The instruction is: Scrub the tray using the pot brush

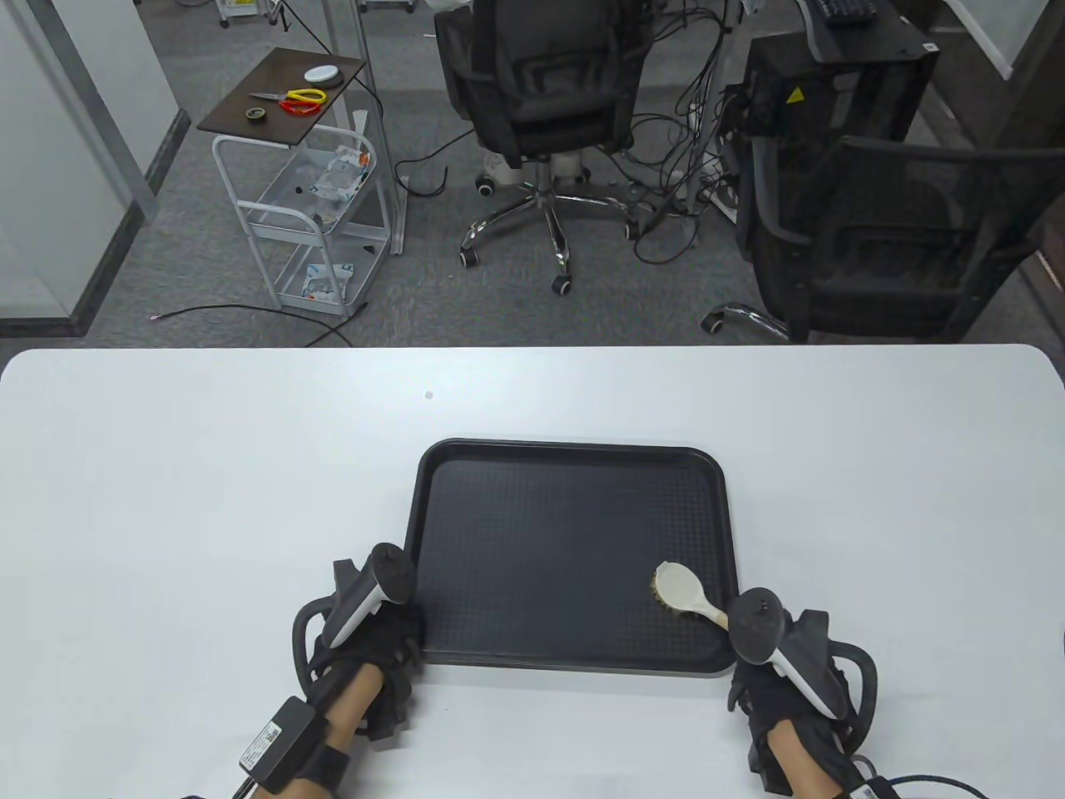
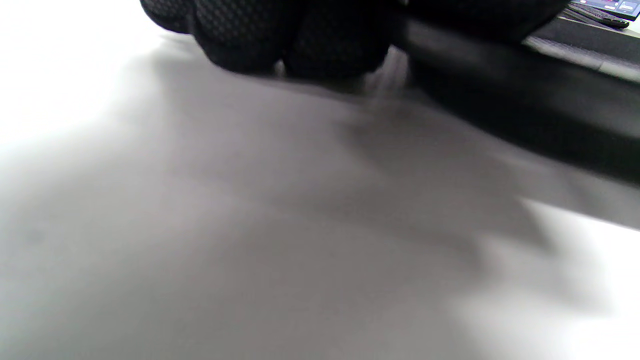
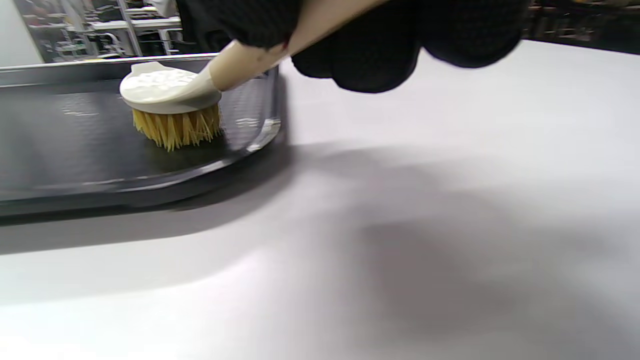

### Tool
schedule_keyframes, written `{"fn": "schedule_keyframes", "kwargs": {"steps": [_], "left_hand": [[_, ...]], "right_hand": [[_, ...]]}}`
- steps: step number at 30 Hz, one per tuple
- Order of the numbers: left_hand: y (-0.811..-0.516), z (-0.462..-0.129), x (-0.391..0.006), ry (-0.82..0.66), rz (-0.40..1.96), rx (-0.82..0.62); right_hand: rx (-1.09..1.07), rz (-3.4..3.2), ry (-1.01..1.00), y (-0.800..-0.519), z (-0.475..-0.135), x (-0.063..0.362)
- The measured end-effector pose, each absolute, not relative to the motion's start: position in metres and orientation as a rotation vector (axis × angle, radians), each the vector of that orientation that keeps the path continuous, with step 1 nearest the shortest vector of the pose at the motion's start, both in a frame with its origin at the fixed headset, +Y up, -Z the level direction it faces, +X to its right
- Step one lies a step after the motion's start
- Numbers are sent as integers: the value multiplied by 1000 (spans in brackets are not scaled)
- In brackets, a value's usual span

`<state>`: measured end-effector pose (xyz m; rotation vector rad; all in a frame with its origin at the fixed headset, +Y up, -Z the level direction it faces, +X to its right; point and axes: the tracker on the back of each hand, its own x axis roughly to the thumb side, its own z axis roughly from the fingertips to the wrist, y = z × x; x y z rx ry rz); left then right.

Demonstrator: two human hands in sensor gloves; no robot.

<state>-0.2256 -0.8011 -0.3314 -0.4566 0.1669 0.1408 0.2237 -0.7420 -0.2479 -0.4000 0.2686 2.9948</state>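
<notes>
Bright overhead light; my hands cast soft shadows on the table (image 1: pixel 166 466); both wrist views blur, whites overexposed.

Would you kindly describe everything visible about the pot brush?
The pot brush has a round cream head, plastic by the look of it, with a dimpled top, stiff yellow bristles below, and a tapered cream handle. It stands bristles-down on the floor of the black tray, in its near right corner, handle angled up and back over the rim. The right hand grips the handle, and its gloved fingers wrap the far end. The bristles touch the tray.
</notes>
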Motion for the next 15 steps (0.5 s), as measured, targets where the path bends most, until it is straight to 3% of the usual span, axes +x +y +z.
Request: {"fn": "schedule_keyframes", "kwargs": {"steps": [8, 15], "left_hand": [[-801, -331, -226, 167, 140, -456], [-801, -331, -225, 167, 138, -454]], "right_hand": [[-338, 3022, 218, -726, -248, 214], [-52, 2996, 105, -714, -254, 138]]}}
